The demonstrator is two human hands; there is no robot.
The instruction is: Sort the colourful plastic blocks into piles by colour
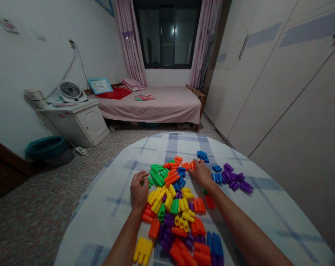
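A heap of bright plastic building pieces, each shaped like joined finger-like tubes, lies on the table. My left hand [140, 189] rests at the heap's left edge, its fingers loosely curved beside the green pieces [157, 178], with nothing visible in them. At the far side, my right hand [201, 173] has its fingertips on an orange piece [187, 166]. Yellow pieces [169, 197] fill the heap's middle, with purple pieces [167, 236] and more orange pieces [181, 253] nearer to me. Part of the orange piece is hidden behind the right fingers.
Right of my right hand lie a purple group [236, 178] and small blue pieces [203, 156]. A checked cloth covers the round table [101, 210]. Beyond stand a bed [162, 107], a white cabinet [87, 123] with a fan [70, 90], and a wardrobe [267, 85] at right.
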